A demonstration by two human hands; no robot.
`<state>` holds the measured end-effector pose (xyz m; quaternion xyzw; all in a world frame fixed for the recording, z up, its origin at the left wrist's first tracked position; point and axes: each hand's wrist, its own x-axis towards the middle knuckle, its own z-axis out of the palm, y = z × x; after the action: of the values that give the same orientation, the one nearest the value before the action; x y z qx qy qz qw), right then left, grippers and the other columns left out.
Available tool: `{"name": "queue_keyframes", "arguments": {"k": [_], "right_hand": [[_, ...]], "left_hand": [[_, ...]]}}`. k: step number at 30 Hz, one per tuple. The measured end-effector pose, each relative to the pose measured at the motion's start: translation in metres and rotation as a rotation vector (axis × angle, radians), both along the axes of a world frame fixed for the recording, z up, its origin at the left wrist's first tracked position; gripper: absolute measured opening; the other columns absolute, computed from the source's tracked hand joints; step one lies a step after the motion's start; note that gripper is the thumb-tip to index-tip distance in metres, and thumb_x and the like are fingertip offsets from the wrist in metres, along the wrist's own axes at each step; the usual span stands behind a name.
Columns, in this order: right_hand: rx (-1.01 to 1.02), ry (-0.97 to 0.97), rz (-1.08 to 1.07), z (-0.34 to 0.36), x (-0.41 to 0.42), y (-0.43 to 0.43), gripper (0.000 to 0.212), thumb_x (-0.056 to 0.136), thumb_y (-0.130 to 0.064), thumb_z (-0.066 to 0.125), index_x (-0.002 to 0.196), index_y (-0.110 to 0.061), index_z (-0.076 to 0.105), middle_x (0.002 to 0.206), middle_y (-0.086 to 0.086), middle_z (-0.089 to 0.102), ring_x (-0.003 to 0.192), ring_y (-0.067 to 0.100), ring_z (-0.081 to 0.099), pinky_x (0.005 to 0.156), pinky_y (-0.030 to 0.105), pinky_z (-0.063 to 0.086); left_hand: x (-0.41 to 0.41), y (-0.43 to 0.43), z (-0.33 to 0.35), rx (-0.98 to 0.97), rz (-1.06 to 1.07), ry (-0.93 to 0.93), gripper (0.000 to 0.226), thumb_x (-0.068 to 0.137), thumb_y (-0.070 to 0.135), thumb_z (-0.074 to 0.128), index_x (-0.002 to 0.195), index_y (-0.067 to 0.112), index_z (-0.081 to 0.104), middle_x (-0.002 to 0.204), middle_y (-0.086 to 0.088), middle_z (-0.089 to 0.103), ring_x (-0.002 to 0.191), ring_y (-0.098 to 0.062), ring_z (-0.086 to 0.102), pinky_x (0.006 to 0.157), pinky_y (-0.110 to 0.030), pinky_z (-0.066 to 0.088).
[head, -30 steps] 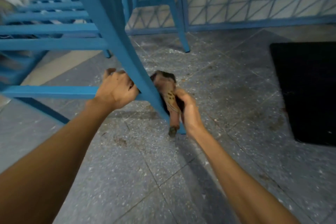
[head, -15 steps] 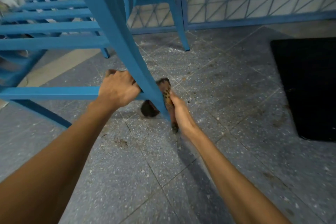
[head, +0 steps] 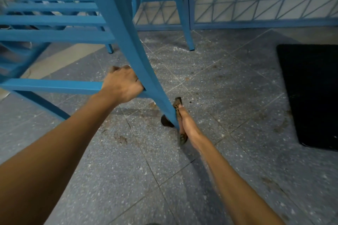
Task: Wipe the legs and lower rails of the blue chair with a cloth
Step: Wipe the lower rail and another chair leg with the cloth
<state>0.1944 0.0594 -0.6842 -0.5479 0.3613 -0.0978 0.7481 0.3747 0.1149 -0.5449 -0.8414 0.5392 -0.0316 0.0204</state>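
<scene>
Left hand (head: pixel 122 86): I log it clenched round the lower rail (head: pixel 54 86) where that meets the near leg (head: pixel 142 67) of the blue chair (head: pixel 54 21). Right hand (head: pixel 186 120): grasping the brown cloth (head: pixel 177 104), wrapped against the same leg just above the speckled floor (head: pixel 228 97). Farther right I note a black mat (head: pixel 311 93), well apart.

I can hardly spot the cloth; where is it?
In the head view, just right of centre: the cloth is held by the right hand against the bottom of the chair leg.
</scene>
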Motion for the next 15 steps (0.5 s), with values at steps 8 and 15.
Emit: {"name": "queue_keyframes", "arguments": {"k": [8,15], "right_hand": [[-0.337,-0.439,-0.075,0.077,0.015,0.024,0.031,0.098,-0.046,0.033,0.128,-0.056,0.033,0.138,-0.018,0.043,0.129,0.001,0.040,0.106,0.028,0.035],[-0.251,-0.090,-0.106,-0.042,-0.028,0.015,0.022,0.099,-0.034,0.044,0.117,-0.027,0.054,0.101,-0.012,0.061,0.101,0.011,0.059,0.075,0.012,0.046]], "left_hand": [[-0.019,0.006,0.015,-0.034,0.055,0.021,0.062,0.076,0.044,0.025,0.113,0.013,0.064,0.106,-0.018,0.066,0.099,-0.035,0.058,0.100,-0.042,0.033],[-0.038,0.016,0.014,-0.011,0.162,-0.136,0.046,0.093,0.041,0.023,0.119,0.019,0.053,0.111,-0.010,0.054,0.109,-0.033,0.047,0.102,-0.060,0.020]]}}
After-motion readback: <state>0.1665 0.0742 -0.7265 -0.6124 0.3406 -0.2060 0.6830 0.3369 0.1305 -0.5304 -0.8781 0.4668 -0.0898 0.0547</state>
